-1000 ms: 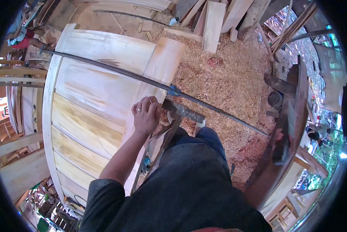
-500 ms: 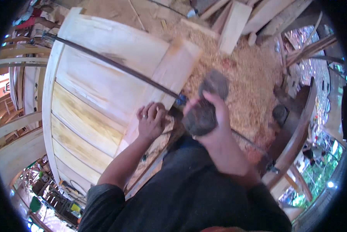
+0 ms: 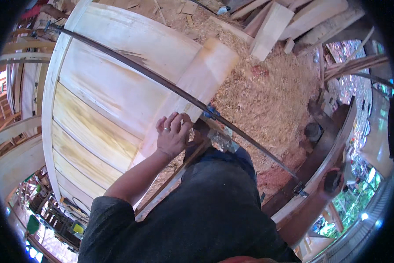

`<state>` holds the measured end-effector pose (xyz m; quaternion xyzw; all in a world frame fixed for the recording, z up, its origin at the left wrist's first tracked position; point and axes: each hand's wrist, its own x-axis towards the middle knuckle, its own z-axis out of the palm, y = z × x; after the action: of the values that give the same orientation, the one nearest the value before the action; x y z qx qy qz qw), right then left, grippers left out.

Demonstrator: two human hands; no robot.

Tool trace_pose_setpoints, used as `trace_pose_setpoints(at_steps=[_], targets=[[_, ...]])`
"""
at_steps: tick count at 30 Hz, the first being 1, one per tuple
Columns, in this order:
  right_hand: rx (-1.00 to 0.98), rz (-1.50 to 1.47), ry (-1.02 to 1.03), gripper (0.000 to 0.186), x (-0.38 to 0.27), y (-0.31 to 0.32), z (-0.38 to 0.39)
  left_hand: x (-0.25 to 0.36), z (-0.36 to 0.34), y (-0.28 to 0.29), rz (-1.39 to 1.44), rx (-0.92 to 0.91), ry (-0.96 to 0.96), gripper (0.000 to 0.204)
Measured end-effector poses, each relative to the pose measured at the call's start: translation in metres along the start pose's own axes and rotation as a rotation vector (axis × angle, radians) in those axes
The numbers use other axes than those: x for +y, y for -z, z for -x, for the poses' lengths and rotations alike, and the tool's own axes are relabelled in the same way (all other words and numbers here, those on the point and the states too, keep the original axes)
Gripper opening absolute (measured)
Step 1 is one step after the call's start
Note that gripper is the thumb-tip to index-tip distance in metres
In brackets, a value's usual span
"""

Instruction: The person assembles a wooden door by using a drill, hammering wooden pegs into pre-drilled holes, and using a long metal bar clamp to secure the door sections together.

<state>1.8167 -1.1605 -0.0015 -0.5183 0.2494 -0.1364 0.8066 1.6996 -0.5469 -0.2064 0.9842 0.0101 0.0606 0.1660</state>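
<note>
My left hand (image 3: 175, 136), a ring on one finger, has its bent fingers over the near edge board of a pale wooden panel (image 3: 113, 65). The thumb is hidden. Out at the lower right, my right hand (image 3: 336, 186) is closed around a dark, rounded wooden block (image 3: 332, 179), seen mostly end-on. A long dark bar clamp (image 3: 144, 70) lies slantwise across the panel and runs past its edge toward the lower right. On the bar, just beyond my left hand, sits a blue clamp part (image 3: 212, 112).
Sawdust and shavings (image 3: 267, 105) cover the ground right of the panel. Cut timber (image 3: 271, 30) is piled at the far right. A curved wooden beam (image 3: 337, 149) stands near my right arm. Wooden frames (image 3: 19, 136) are at the left.
My right hand has swung from beside the blue clamp part out to the lower right, carrying the dark wooden block. My left hand stays on the panel's edge. The view has shifted slightly.
</note>
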Motion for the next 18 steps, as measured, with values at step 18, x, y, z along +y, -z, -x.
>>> trace_pose_setpoints(at_steps=[18], targets=[[-0.356, -0.536, -1.249, 0.040, 0.172, -0.264, 0.164, -0.001, 0.000, 0.002, -0.024, -0.039, 0.002, 0.035]])
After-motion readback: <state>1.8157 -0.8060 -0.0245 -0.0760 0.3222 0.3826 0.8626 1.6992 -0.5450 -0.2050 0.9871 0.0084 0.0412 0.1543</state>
